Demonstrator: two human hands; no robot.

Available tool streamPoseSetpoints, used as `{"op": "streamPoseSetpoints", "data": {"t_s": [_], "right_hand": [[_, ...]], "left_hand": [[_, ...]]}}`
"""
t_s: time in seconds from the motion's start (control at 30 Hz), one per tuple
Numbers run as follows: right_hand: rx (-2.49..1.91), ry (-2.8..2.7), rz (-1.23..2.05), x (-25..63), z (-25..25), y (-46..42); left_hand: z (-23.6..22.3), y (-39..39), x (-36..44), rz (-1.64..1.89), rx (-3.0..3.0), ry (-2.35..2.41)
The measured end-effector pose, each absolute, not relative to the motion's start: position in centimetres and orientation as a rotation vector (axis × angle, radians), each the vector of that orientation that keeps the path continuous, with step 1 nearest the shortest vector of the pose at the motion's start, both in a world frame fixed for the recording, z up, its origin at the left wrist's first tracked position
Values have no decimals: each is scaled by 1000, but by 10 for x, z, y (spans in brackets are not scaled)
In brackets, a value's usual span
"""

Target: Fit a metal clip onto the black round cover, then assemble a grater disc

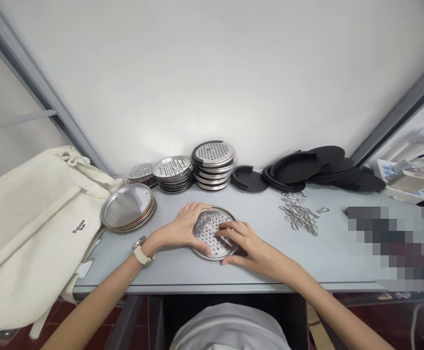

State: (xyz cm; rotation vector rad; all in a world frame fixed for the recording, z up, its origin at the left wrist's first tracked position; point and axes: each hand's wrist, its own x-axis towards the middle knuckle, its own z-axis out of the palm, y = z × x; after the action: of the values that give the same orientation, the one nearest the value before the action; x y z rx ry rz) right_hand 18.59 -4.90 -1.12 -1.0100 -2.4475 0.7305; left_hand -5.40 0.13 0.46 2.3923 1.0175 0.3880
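Observation:
A round perforated metal grater disc (207,227) lies flat on the grey table (183,265) in front of me. My left hand (185,226), with a watch on its wrist, curls round the disc's left rim. My right hand (243,240) rests on the disc's right side, fingers bent over its holed face and thumb under the near rim. Both hands grip the same disc.
Stacks of grater discs (214,163) and plain metal lids (127,209) stand at the back left. Black foam rounds (307,167) lie at the back right, with a heap of small metal rings (299,214) near them. A cream canvas bag (29,218) sits on the left.

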Motion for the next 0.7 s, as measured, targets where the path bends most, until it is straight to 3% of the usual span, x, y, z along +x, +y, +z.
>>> {"op": "streamPoseSetpoints", "data": {"t_s": [0.7], "right_hand": [[-1012,-2432,456,192,-28,-46]], "left_hand": [[12,-1,-58,662,2381,1143]]}}
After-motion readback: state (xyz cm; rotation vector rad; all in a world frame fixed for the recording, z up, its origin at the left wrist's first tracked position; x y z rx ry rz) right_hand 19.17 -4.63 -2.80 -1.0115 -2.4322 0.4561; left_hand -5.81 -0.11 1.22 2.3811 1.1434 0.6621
